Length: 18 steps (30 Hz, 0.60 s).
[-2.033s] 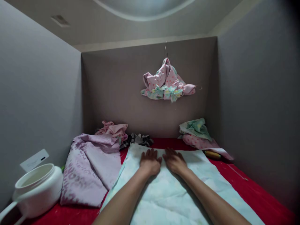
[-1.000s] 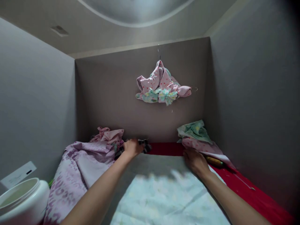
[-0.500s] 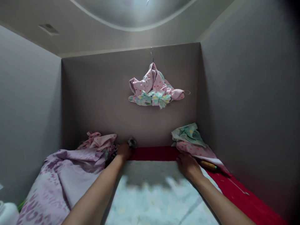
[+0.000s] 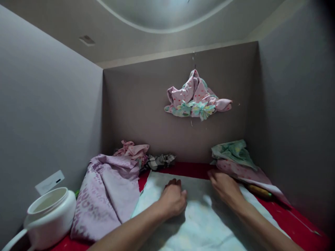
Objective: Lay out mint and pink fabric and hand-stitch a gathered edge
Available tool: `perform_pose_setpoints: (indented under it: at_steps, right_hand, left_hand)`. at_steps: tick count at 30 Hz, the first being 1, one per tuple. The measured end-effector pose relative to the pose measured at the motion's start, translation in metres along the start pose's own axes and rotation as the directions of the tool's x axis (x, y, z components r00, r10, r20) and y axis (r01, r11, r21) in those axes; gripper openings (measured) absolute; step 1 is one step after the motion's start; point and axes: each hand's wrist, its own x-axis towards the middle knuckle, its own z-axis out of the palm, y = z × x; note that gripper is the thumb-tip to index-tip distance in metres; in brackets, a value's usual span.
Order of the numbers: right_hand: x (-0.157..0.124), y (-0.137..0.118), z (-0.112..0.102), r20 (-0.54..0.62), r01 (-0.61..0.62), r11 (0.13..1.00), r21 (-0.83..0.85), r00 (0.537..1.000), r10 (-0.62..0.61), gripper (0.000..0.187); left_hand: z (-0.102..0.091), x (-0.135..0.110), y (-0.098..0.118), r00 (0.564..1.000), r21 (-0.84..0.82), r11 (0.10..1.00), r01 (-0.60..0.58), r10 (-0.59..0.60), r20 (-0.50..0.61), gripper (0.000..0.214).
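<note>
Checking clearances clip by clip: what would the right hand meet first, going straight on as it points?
Probably the back panel, with the right hand passing over the red cloth; depth is unclear.

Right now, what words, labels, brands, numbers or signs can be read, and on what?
Readable text: none.
White card at the left wall: faint marks and a dark bar, too small to read.
Pale cloth, white pot: no lettering visible.

The edge crops the pale blue cloth [image 4: 202,223] at 6 o'clock and a white handle [image 4: 14,240] at 8. Print on the card [image 4: 49,183] at 8 is illegible; the right hand [image 4: 227,189] at 4 blurs at the tips.
</note>
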Motion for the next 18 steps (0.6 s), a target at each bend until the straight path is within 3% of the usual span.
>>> perform_pose_setpoints:
  at_steps: [2, 5, 10, 14, 18]
  right_hand:
    - [-0.013, -0.018, 0.01, 0.077, 0.07, 0.997, 0.031, 0.994, -0.073, 0.039]
    - [-0.024, -0.023, 0.027, 0.166, 0.096, 0.995, 0.04, 0.981, -0.101, 0.044]
    - [-0.01, 0.024, 0.03, 0.204, 0.01, 1.0, -0.007, 0.979, -0.008, 0.045]
    - [-0.003, 0.058, 0.015, 0.152, -0.012, 1.0, -0.014, 0.988, 0.014, 0.037]
    - [-0.008, 0.062, -0.012, 0.11, 0.0, 1.0, 0.027, 0.994, -0.003, 0.03]
  left_hand:
    - [0.017, -0.008, -0.005, 1.0, 0.028, 1.0, 0.013, -0.013, 0.008, 0.051]
    - [0.021, -0.002, -0.035, 0.997, 0.081, 0.994, 0.078, -0.078, -0.007, 0.054]
    - [0.012, 0.016, -0.083, 0.992, 0.135, 0.983, 0.125, -0.124, -0.016, 0.049]
    - [0.013, 0.018, -0.089, 0.994, 0.132, 0.985, 0.111, -0.109, -0.02, 0.049]
    - [0.006, 0.012, -0.08, 0.994, 0.097, 0.991, 0.092, -0.086, -0.069, 0.044]
